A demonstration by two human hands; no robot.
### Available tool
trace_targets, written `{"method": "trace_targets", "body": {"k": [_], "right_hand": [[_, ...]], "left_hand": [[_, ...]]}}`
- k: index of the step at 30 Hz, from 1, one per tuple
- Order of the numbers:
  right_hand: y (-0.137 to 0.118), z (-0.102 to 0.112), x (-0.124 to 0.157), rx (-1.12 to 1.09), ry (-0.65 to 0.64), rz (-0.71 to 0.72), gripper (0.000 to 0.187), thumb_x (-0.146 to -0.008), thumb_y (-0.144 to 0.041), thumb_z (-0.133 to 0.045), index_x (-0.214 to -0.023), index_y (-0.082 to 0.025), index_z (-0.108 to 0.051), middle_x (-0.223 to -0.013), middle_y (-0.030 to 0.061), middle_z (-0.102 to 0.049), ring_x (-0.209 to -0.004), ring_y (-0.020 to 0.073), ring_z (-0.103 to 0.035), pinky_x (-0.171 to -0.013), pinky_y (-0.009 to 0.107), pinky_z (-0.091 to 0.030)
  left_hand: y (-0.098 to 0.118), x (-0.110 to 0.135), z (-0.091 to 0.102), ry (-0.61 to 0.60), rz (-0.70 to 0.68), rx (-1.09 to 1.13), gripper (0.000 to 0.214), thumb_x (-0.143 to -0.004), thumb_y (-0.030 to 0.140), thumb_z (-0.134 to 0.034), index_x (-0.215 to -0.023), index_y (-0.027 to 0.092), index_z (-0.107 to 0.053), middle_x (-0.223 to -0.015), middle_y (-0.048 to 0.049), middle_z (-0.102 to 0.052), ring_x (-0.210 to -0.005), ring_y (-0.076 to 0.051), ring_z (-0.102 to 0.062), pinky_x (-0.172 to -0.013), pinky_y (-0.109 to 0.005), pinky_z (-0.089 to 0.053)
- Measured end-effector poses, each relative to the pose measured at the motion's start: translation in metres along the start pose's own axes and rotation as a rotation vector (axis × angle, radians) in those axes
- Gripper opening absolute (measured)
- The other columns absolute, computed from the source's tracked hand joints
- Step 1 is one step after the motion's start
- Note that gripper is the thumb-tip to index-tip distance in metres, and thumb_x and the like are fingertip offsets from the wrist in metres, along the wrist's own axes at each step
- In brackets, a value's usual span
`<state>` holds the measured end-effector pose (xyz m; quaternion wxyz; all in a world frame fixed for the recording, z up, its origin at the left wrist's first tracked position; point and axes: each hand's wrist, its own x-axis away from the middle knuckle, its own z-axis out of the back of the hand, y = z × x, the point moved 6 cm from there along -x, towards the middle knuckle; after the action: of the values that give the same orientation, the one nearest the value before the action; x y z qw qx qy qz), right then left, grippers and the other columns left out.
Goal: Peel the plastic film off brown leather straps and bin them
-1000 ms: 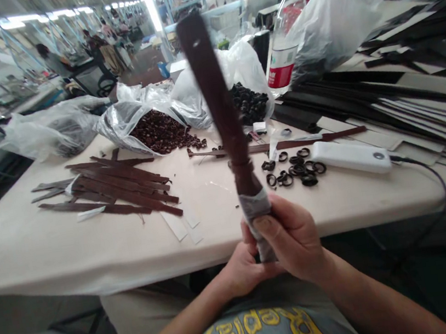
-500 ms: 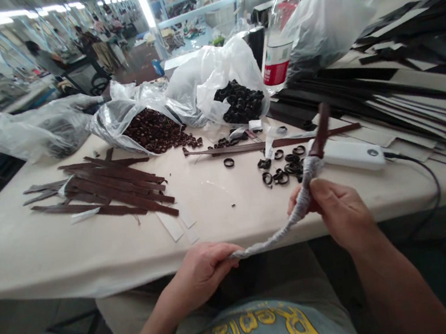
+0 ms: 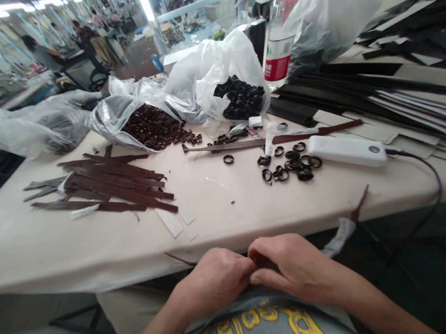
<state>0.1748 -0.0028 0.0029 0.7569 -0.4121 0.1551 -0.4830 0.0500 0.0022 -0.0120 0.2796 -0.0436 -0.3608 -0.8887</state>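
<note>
My left hand (image 3: 217, 278) is closed, knuckles up, just off the table's front edge. Beside it and touching it, my right hand (image 3: 288, 263) is curled with thumb and fingertips drawn together. Both grip a brown strap (image 3: 360, 204) that has a crinkled grey-white covering (image 3: 340, 238) around part of it. A thin brown end pokes out left of my left hand, while the covered part and a brown tip stick out past my right hand. The stretch between my fingers is hidden.
On the table (image 3: 114, 248) lie a pile of brown strips (image 3: 113, 185), black loops (image 3: 295, 165) and a white corded device (image 3: 345, 151). Behind stand a bag of brown loops (image 3: 151, 126), a bag of black loops (image 3: 240, 98), a bottle (image 3: 277, 57) and dark strips (image 3: 362, 95).
My hands have come together, the right moving down and left, the left slightly right. The covered strap, earlier stretched between them, now sticks out on both sides, lower down.
</note>
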Motion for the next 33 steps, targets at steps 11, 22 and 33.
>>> {"method": "trace_targets", "body": {"k": [11, 22, 33], "right_hand": [[0.013, -0.018, -0.009, 0.268, -0.097, 0.019, 0.011, -0.091, -0.025, -0.067, -0.082, -0.020, -0.069, -0.069, 0.0004, -0.071, -0.062, 0.0174, -0.064, -0.053, 0.026, -0.027], [0.013, -0.021, -0.012, 0.074, -0.134, 0.025, 0.010, -0.093, -0.023, -0.062, -0.086, -0.020, -0.068, -0.073, -0.0001, -0.070, -0.066, 0.0158, -0.062, -0.058, 0.025, -0.032], [0.031, -0.053, -0.025, -0.149, -0.216, -0.042, 0.013, -0.092, -0.022, -0.059, -0.084, -0.018, -0.069, -0.070, -0.0012, -0.067, -0.062, 0.0119, -0.056, -0.057, 0.021, -0.034]], "left_hand": [[-0.047, 0.038, 0.025, 0.048, 0.307, -0.017, 0.022, -0.078, 0.035, -0.073, -0.096, 0.022, -0.071, -0.086, -0.0028, -0.075, -0.079, -0.022, -0.068, -0.067, -0.028, -0.044], [-0.095, 0.111, 0.062, 0.171, 0.447, 0.292, 0.030, -0.081, 0.029, -0.065, -0.110, 0.024, -0.069, -0.079, 0.0023, -0.069, -0.070, -0.013, -0.062, -0.067, -0.021, -0.047], [-0.105, 0.111, 0.061, 0.210, 0.472, 0.345, 0.029, -0.085, 0.033, -0.062, -0.112, 0.023, -0.069, -0.078, 0.0011, -0.065, -0.068, -0.012, -0.058, -0.060, -0.019, -0.045]]}}
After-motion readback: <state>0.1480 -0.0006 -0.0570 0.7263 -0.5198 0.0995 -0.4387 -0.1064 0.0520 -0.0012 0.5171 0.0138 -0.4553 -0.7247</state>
